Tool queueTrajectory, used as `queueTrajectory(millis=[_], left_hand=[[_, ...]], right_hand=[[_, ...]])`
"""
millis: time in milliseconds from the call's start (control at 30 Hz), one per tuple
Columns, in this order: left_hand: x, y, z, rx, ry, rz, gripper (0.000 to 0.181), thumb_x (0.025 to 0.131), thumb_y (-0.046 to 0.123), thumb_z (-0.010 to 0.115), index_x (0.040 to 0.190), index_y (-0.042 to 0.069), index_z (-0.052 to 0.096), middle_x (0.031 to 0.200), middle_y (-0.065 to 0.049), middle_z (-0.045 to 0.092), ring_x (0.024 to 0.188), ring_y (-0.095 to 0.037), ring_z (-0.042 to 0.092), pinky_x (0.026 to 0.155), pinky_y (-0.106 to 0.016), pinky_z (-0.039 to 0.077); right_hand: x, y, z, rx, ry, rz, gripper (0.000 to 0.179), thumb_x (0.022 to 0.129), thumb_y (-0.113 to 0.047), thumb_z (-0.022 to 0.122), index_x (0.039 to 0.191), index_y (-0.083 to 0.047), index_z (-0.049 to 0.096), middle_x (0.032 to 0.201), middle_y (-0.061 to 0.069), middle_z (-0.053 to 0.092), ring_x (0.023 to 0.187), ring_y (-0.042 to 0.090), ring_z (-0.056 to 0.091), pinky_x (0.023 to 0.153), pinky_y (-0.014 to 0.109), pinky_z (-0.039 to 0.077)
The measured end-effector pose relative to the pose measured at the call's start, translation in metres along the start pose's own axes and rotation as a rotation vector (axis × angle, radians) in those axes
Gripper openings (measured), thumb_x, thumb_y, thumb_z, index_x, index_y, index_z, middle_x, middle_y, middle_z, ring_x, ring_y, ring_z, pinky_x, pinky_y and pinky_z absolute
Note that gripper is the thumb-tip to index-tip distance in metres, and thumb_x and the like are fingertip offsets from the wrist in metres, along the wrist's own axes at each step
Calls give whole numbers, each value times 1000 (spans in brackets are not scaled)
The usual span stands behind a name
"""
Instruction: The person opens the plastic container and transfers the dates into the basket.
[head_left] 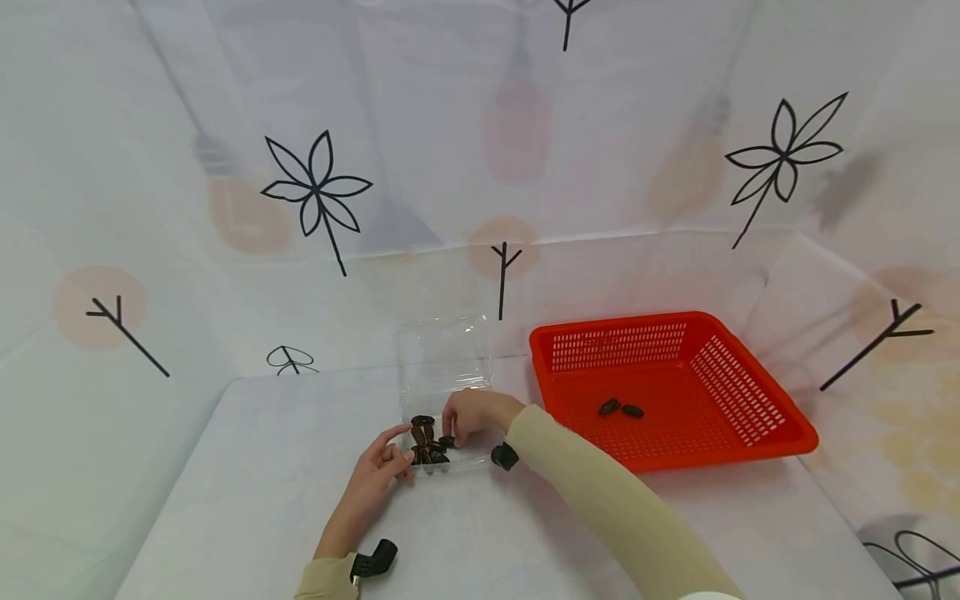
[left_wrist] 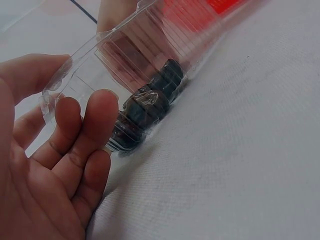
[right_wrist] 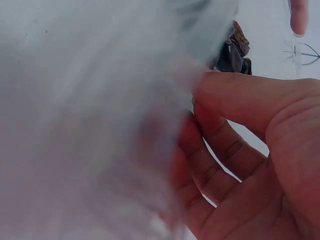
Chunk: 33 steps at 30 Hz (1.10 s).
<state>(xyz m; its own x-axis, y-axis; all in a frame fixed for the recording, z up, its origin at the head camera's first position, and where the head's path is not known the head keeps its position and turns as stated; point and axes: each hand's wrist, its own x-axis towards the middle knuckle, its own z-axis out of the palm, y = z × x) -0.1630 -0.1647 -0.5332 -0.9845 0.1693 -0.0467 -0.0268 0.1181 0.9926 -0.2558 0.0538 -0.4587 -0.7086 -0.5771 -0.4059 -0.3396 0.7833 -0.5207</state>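
A clear plastic clamshell box (head_left: 472, 457) stands on the table with its lid raised. Several dark, wrinkled oval pieces that look like dates (head_left: 422, 435) lie in its left part. My left hand (head_left: 375, 471) holds the box's left side, fingers curled at its corner in the left wrist view. My right hand (head_left: 472, 412) reaches down inside the box and pinches a date (head_left: 447, 442) beside the others. In the right wrist view the box's blurred wall hides the fingertips, while thumb (right_wrist: 240, 95) and forefinger come together.
A red plastic basket (head_left: 667, 333) with slotted sides stands to the right, with two more dates (head_left: 621, 408) on its floor. A white cloth covers the table (head_left: 285, 442), and a patterned cloth backdrop (head_left: 420, 167) hangs behind.
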Motion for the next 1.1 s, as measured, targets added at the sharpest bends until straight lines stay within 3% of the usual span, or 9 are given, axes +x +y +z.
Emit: queueTrajectory(millis=[600,1100], left_hand=[[-2,1,0,2,15,-10,49,97,14,66,143,14,52,75,-10,56,73,-28,65,81,-30,47],[-1,1,0,-26,9,-8,49,96,13,67,143,12,52,75,-12,56,73,-28,65,82,-30,46]], right_hand=[[4,2,3,3,-23,-24,10,86,-9,77,91,-17,72,84,-6,63,81,13,55,79,30,46],[-4,6,-16,-16,-39,-91,12,87,-8,76,93,-18,72,87,-6,63,84,12,55,80,28,47]])
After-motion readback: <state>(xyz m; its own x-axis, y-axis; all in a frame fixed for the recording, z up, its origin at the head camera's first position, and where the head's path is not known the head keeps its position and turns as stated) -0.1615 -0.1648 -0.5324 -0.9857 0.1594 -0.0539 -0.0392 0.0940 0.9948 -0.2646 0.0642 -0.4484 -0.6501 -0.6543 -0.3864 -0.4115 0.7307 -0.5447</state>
